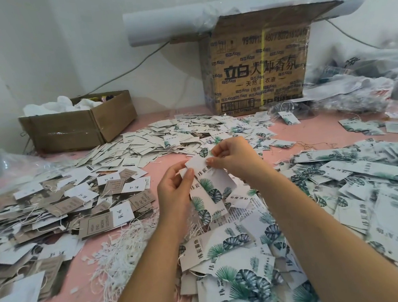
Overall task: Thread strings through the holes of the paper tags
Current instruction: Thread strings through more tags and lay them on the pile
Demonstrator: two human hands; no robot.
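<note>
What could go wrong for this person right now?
The fanned white leaf-printed paper tags pinched between the left hand and right hand might slip and scatter into the heap of tags below. The loose pile of white strings looks tangled, so pulling one could drag out several.

Just left of the tall cardboard box, bare pink tabletop leaves a gap before the low open box. Right of the tall box, crumpled plastic bags block the table. In front of it, paper tags lie thick. Further forward, the left hand and right hand hold leaf-print tags mid-table. An open pink strip lies front-right, loose strings front-left.
</note>
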